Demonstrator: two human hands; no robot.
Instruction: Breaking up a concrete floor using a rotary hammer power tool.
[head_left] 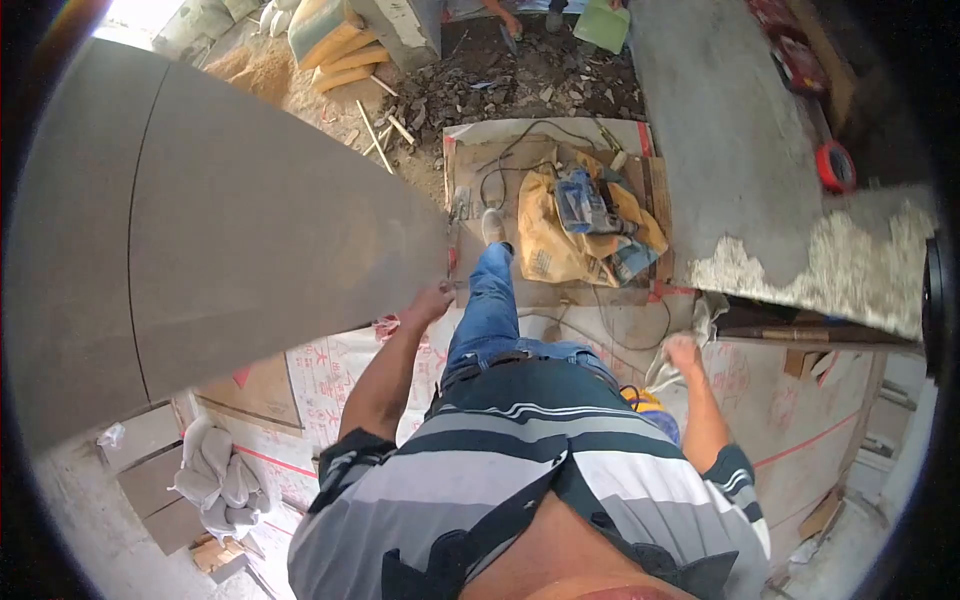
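My left hand (432, 300) is low beside my left leg, at the edge of the large grey-brown panel (270, 220). Its fingers are curled together, and whatever they may hold is too small to make out. A small red object (452, 258) shows just beyond it. On the other side, my right hand (683, 352) is closed in a fist on a crumpled pale cloth (709, 318), which hangs on both sides of the fingers. Behind that hand, a yellow and blue object (650, 405) is partly hidden by my body.
Ahead lie a crumpled yellow sack (545, 230) with a blue tool (590, 205) on it, and a dark cable (500, 165). Rubble (520, 85) covers the ground beyond, where another person's hand (512, 25) works. A concrete ledge (730, 140) carries red tape (836, 167).
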